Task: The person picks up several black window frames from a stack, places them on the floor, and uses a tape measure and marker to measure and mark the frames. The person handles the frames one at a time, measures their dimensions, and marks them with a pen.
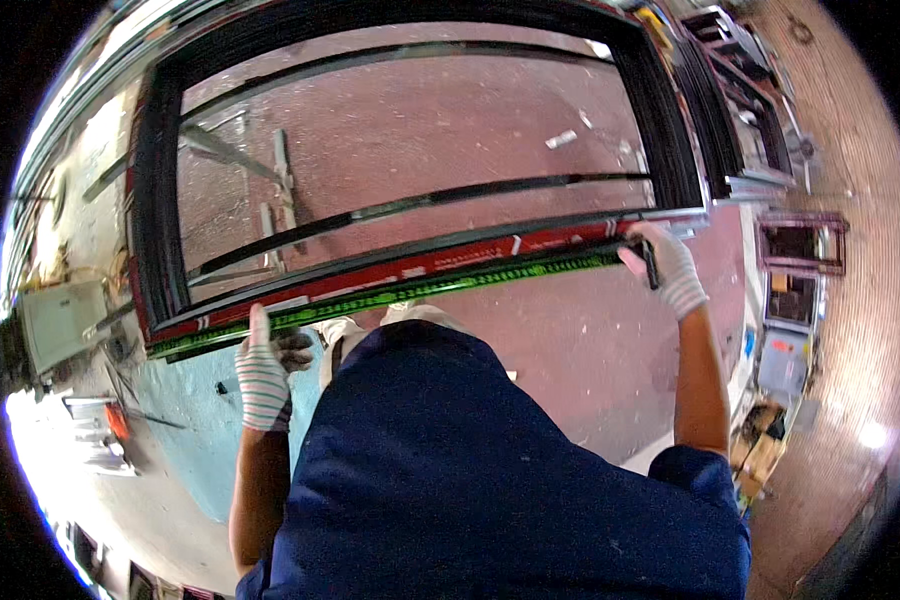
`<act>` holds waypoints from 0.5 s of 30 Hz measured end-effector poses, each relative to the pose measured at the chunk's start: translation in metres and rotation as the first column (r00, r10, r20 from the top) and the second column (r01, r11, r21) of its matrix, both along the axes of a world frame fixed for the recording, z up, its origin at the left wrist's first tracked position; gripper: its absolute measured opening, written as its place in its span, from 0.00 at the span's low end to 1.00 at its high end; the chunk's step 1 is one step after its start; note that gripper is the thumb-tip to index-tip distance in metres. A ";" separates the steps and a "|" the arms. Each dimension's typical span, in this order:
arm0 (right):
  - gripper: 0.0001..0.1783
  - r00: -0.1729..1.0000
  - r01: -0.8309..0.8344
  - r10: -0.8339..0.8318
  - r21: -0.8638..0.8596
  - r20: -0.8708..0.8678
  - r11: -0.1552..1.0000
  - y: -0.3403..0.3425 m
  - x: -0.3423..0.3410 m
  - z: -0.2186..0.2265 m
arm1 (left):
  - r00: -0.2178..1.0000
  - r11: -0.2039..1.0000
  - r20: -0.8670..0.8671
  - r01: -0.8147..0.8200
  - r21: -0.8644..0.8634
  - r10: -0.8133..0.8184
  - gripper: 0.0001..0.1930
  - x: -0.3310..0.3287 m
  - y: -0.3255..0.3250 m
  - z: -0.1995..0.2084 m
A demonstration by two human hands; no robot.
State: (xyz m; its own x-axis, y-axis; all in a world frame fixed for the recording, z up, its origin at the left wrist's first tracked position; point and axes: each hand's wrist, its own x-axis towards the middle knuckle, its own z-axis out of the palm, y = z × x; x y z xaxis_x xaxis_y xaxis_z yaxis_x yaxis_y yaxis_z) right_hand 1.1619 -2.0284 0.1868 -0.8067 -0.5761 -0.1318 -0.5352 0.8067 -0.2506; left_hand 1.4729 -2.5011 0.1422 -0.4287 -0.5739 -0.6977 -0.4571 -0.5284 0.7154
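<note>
The dark rectangular frame (155,200) fills the upper middle of the picture, its opening showing two dark bars (400,208) and reddish floor (550,350) beyond. Along its lower side runs a red face (460,256), and against that a bright green strip (440,289) slants from the lower left corner up toward the right.

The left hand (266,375), in a striped glove, is at the strip's left end: its thumb points up over the edge, its other fingers bend below. How firmly they press, I cannot tell. The right hand (670,268), gloved likewise, is at the opposite end, fingers curled around a small dark piece (652,264); whether that is a tool or part of the edge is unclear.

The step in hand looks like steadying or aligning the strip along the frame's edge. The next move seems to call for keeping both ends level and the strip flush to the red face.

Farther out, more frames (740,100) stand at upper right, a pale box (65,325) sits at left, and a blue floor patch (185,430) shows at lower left.
</note>
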 end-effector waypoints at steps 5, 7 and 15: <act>0.17 0.995 0.076 -0.070 0.083 -0.066 0.994 -0.022 0.014 0.008 | 0.997 0.999 0.065 -0.033 0.000 0.033 0.35 0.004 -0.020 -0.007; 0.17 0.993 0.082 -0.076 0.070 -0.095 0.994 -0.024 0.015 0.008 | 0.998 1.000 0.059 -0.023 0.013 0.022 0.35 0.002 -0.022 -0.006; 0.17 0.979 0.098 -0.094 0.014 -0.183 0.995 -0.022 0.010 -0.003 | 0.994 0.999 0.105 -0.044 0.026 0.041 0.36 -0.008 -0.016 0.001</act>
